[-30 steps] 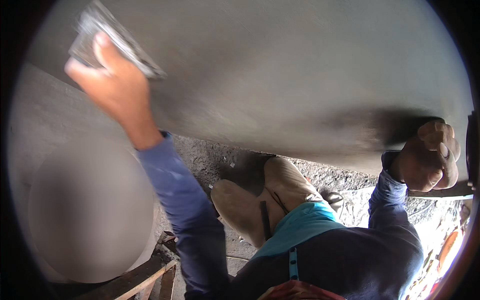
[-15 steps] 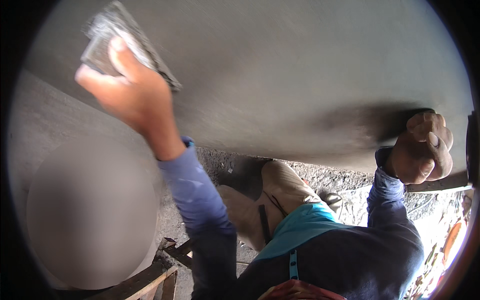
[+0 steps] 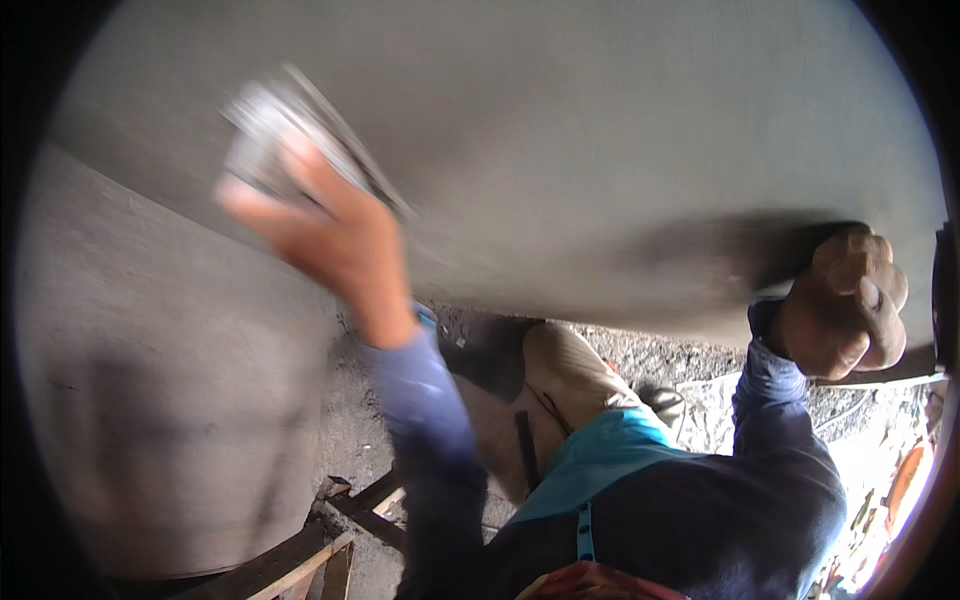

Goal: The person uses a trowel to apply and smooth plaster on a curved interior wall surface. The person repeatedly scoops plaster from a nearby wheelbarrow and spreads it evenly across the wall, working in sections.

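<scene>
My left hand (image 3: 350, 240) grips a flat, grey hand float (image 3: 268, 125), a plastering tool with a block-like grip. Motion smears both the tool and my fingers. The float is over a broad, smooth grey wall (image 3: 620, 120) that looks plastered; whether its face touches the wall cannot be told. At the right, my right hand (image 3: 850, 310) is closed in a fist against or close to the same wall, thumb folded over the fingers. Nothing shows inside it. A dark shadow lies on the wall beside this fist.
Another grey wall surface (image 3: 170, 290) curves away at the left. Wooden pieces (image 3: 290, 560) stand at the lower left, near my left forearm. Rough ground (image 3: 625, 355) runs along the wall's base. Sunlit litter (image 3: 880, 500) lies at the lower right.
My left hand has moved right and downward across the picture with the float still in its grip. My right fist stays almost where it was.
</scene>
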A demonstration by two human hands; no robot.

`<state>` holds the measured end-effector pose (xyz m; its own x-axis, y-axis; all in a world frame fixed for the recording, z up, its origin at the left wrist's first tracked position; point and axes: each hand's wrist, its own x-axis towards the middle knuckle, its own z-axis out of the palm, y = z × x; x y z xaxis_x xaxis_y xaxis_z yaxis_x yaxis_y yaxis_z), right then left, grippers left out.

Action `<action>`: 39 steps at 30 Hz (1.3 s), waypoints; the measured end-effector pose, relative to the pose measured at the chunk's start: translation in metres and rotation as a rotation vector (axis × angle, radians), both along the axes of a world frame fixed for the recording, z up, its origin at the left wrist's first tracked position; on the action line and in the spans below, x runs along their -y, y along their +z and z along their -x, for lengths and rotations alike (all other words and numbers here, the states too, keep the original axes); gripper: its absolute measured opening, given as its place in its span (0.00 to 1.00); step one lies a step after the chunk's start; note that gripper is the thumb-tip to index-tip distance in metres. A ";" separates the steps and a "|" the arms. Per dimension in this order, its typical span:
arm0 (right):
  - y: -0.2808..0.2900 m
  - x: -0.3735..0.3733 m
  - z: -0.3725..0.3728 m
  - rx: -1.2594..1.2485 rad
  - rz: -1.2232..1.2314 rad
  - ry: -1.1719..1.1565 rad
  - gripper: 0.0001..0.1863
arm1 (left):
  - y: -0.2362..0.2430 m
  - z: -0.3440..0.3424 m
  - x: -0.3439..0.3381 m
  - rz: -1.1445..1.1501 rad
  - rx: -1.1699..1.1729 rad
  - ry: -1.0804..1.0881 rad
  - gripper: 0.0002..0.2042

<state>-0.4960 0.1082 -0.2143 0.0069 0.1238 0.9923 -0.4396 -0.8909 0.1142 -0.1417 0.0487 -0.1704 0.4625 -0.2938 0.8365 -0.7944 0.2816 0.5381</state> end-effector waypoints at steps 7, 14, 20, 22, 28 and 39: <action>0.002 0.001 -0.006 -0.012 0.007 0.062 0.25 | -0.096 0.025 -0.005 0.121 -0.042 -0.174 0.29; 0.007 -0.001 -0.010 -0.009 0.005 0.025 0.25 | -0.136 0.057 -0.015 0.101 0.081 -0.325 0.22; 0.015 -0.010 0.007 0.014 0.001 -0.020 0.24 | 0.064 0.033 -0.016 -0.069 0.323 -0.018 0.25; 0.006 -0.007 0.017 0.039 0.000 -0.071 0.23 | 0.014 0.056 -0.008 0.044 0.097 0.042 0.26; 0.005 -0.010 0.046 0.206 0.214 -0.881 0.19 | -0.327 0.089 -0.043 -0.214 -0.104 -0.196 0.26; -0.001 -0.004 0.057 0.291 0.215 -0.583 0.18 | -0.123 0.041 -0.017 -0.002 0.126 -0.060 0.25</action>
